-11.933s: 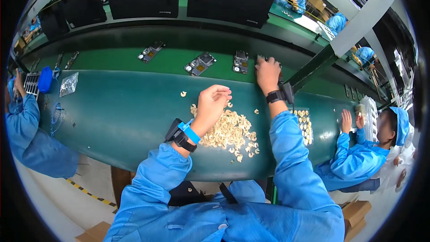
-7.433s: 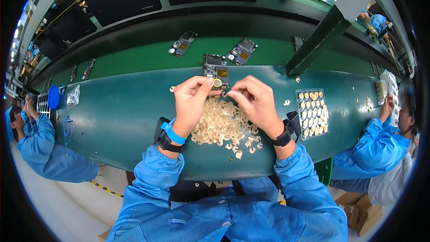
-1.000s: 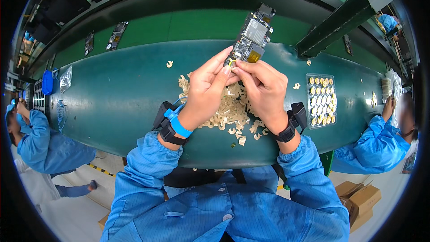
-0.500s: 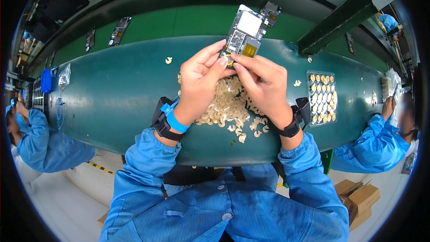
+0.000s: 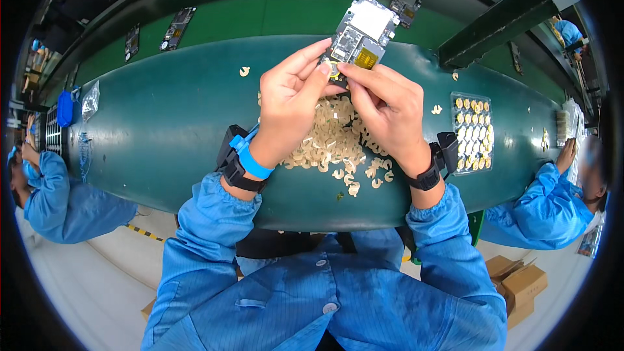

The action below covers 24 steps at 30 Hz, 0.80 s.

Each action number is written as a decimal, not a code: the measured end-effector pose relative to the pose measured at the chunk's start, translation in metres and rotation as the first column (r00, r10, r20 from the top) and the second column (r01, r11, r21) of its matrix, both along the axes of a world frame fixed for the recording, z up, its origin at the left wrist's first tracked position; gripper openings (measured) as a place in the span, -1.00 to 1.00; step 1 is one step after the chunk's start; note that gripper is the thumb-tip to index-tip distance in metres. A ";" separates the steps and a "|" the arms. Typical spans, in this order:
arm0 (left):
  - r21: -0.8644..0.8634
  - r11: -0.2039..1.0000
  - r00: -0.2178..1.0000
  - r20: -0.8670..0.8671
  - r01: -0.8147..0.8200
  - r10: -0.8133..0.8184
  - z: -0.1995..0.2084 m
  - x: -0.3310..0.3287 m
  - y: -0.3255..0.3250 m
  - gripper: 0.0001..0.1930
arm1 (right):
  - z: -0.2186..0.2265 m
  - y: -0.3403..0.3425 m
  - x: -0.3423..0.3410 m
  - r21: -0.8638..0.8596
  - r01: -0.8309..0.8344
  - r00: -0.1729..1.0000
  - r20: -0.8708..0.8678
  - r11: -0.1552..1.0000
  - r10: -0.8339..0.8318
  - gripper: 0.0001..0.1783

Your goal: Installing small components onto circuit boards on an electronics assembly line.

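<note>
A dark circuit board (image 5: pixel 348 40) with a white square patch and a gold-coloured contact area is held up above the table. My left hand (image 5: pixel 290 101) is closed on its lower left edge, with the thumb beside a round coin cell (image 5: pixel 334 70) ringed in yellow. The coin cell lies against the lower end of the board. My right hand (image 5: pixel 391 105) is closed too, its thumb and forefinger tips together at the cell's right edge. What is between those tips is partly hidden. Below my hands lies a heap of cream-coloured, C-shaped pieces (image 5: pixel 331 140).
A clear tray (image 5: pixel 473 134) of round yellow-rimmed cells stands to the right. More circuit boards (image 5: pixel 177 28) rest on the green strip (image 5: pixel 234 16) beyond the table. A dark post (image 5: pixel 497 23) rises at the far right. Co-workers in blue sit at both sides.
The view has shifted slightly. The board sits a little higher and further right in the picture, and more of the coin cell shows. Both hands keep their grip.
</note>
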<state>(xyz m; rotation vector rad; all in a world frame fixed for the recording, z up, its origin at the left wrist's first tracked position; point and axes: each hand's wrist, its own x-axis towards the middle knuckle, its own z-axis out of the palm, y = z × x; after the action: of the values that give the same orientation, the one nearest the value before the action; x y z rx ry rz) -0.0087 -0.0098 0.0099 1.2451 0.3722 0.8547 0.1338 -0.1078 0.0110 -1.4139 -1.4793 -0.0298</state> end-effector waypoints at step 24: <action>0.054 0.998 0.999 0.012 0.029 -0.030 -0.001 -0.002 0.005 -0.58 | -0.004 0.002 -0.001 0.010 -0.011 0.998 -0.063 1.000 0.012 -0.69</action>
<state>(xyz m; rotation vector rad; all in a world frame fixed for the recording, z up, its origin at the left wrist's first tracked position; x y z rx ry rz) -0.0104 -0.0050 0.0092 1.2912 0.3217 0.8516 0.1324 -0.1056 0.0072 -1.3868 -1.4331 0.0152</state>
